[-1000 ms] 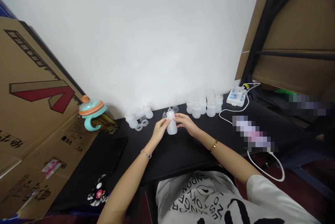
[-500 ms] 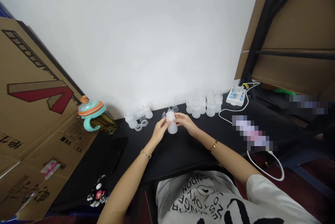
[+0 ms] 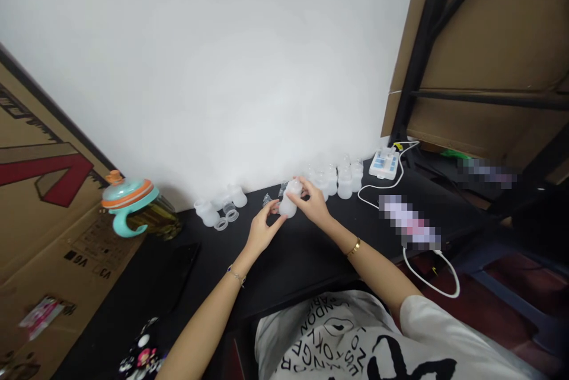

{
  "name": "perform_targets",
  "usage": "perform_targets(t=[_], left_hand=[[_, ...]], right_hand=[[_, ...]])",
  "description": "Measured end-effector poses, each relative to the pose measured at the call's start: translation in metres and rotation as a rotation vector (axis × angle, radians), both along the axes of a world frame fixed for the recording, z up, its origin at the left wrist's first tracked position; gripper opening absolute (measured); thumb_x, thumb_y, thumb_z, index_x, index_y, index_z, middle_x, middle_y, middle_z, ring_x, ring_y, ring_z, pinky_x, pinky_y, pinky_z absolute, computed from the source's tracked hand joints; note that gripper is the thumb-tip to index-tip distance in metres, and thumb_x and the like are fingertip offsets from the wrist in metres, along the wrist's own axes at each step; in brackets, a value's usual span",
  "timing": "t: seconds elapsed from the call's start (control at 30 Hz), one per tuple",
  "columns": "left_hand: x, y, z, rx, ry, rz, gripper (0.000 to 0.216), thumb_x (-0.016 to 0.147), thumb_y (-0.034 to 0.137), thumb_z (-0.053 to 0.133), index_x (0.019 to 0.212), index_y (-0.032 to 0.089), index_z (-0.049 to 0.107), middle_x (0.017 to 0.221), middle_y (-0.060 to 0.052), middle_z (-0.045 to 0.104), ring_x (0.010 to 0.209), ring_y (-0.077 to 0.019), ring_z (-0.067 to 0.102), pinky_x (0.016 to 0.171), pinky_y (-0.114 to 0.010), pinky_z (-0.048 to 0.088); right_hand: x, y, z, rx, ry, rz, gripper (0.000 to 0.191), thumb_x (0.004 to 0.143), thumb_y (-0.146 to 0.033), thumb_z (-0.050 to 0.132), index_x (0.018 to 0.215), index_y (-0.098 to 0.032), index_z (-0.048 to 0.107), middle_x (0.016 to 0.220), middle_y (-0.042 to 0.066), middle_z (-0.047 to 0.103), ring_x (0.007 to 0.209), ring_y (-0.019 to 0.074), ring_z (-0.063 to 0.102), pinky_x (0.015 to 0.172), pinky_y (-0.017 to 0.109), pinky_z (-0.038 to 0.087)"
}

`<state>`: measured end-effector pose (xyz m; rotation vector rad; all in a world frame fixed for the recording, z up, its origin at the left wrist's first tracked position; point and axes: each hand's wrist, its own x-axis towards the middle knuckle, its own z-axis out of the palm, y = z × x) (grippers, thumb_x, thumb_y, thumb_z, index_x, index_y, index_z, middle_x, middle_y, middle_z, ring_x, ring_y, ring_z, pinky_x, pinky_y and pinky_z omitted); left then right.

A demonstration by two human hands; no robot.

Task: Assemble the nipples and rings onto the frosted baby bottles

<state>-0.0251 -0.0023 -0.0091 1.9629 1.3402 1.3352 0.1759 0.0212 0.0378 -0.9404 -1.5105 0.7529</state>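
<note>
A small, milky-white baby bottle point(image 3: 288, 207) with a clear domed cap is held over the black table, tilted with its top to the right. My right hand point(image 3: 315, 202) grips it around the neck and cap. At its lower left, my left hand point(image 3: 263, 229) has fingers and thumb curved about the base, in a loose hold. Behind the hands lie small clear parts point(image 3: 267, 199), partly hidden. To the right stands a group of capped bottles point(image 3: 344, 183). On the left are uncapped bottle bodies point(image 3: 207, 212) and clear rings point(image 3: 231, 215).
A teal-lidded jug point(image 3: 142, 208) stands at the left by a cardboard box point(image 3: 40, 238). A dark flat device point(image 3: 178, 273) lies nearby. On the right are a white power strip point(image 3: 384, 163) with its cable and a blurred-out object point(image 3: 409, 220). The white wall point(image 3: 249, 72) bounds the back.
The bottle has gone from upright to tilted, and a clear dome now shows on its top. My right hand has shifted to the cap, my left toward the base. The view has swung right.
</note>
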Motion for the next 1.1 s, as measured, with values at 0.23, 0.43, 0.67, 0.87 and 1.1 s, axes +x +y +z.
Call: perform_targets(t=[0.23,0.43,0.67,0.87,1.1], left_hand=[[-0.002,0.001,-0.005,-0.003,0.068,0.033,0.051,0.089,0.048,0.074,0.132,0.023,0.066,0.121,-0.009,0.076,0.107,-0.025,0.071,0.102,-0.042,0.053],[-0.006,0.004,-0.007,0.048,0.171,0.032,0.027,0.093,0.043,0.069,0.11,0.023,0.075,0.114,-0.008,0.077,0.097,-0.0242,0.071,0.095,-0.04,0.055],[-0.007,0.005,-0.006,0.074,0.236,0.012,0.02,0.094,0.04,0.067,0.103,0.024,0.076,0.113,-0.007,0.078,0.108,-0.0267,0.072,0.102,-0.041,0.054],[-0.006,0.003,-0.004,0.075,0.273,-0.009,0.017,0.094,0.037,0.067,0.099,0.024,0.076,0.109,-0.007,0.079,0.106,-0.0266,0.073,0.101,-0.041,0.054],[-0.007,0.004,-0.006,0.071,0.313,-0.011,0.018,0.094,0.037,0.066,0.1,0.023,0.077,0.107,-0.008,0.079,0.105,-0.0268,0.073,0.099,-0.041,0.055]], right_hand=[[0.029,0.007,0.019,0.073,0.082,-0.175,0.053,0.089,-0.049,0.067,0.134,-0.022,0.065,0.14,0.012,0.067,0.116,0.0291,0.064,0.088,0.035,0.054],[0.023,0.022,0.001,-0.075,-0.211,-0.105,0.047,0.083,-0.041,0.078,0.126,-0.025,0.069,0.112,0.006,0.076,0.104,0.0278,0.07,0.093,0.038,0.053],[0.017,0.026,-0.012,-0.049,-0.348,-0.078,0.047,0.081,-0.032,0.082,0.126,-0.028,0.07,0.119,0.006,0.076,0.112,0.0299,0.069,0.1,0.042,0.051],[0.016,0.028,-0.014,-0.043,-0.349,-0.069,0.049,0.082,-0.03,0.08,0.13,-0.025,0.07,0.127,0.009,0.074,0.119,0.0315,0.068,0.107,0.045,0.049],[0.015,0.028,-0.017,-0.023,-0.344,-0.057,0.05,0.086,-0.029,0.076,0.135,-0.025,0.067,0.14,0.011,0.069,0.132,0.0336,0.062,0.116,0.049,0.044]])
